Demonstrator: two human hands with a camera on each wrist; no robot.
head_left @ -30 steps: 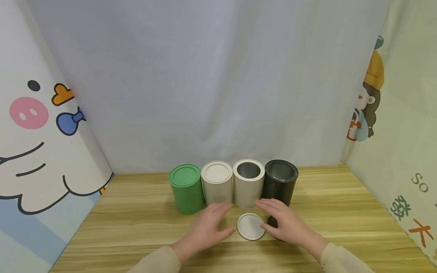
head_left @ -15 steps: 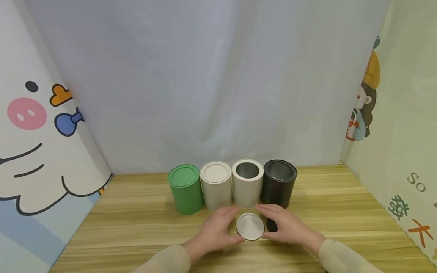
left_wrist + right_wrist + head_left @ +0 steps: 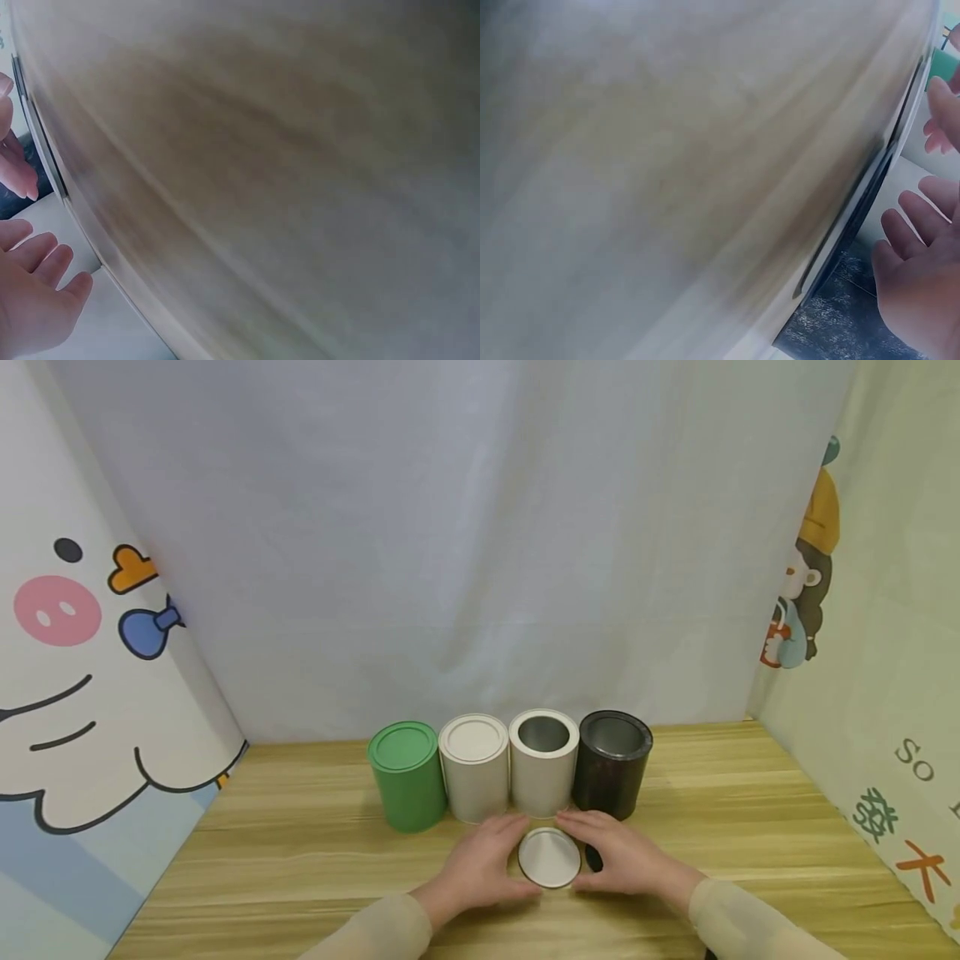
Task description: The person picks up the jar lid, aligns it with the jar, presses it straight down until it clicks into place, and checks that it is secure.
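Note:
A round white lid (image 3: 549, 858) lies flat on the table, its pale face up. My left hand (image 3: 489, 862) curves along its left side, thumb near the front edge and fingers near the back. On the other side my right hand (image 3: 618, 853) mirrors this, fingertips close to the rim. Both wrist views show loosely spread fingers: the left hand (image 3: 41, 292) and the right hand (image 3: 922, 270). A black lid (image 3: 593, 857) is mostly hidden beneath the right hand. Directly behind stands a white can (image 3: 544, 785) whose round top opening shows a dark inside.
Left of that can stand a white can (image 3: 475, 781) with its lid on and a green can (image 3: 408, 789), also lidded. To its right is a black can (image 3: 611, 777) with an uncovered top. A grey curtain (image 3: 465, 543) hangs behind the wooden table (image 3: 300, 827).
The left hand has moved right and closer to the white lid. The right hand has shifted slightly forward, then in toward it. The lid and cans stay put.

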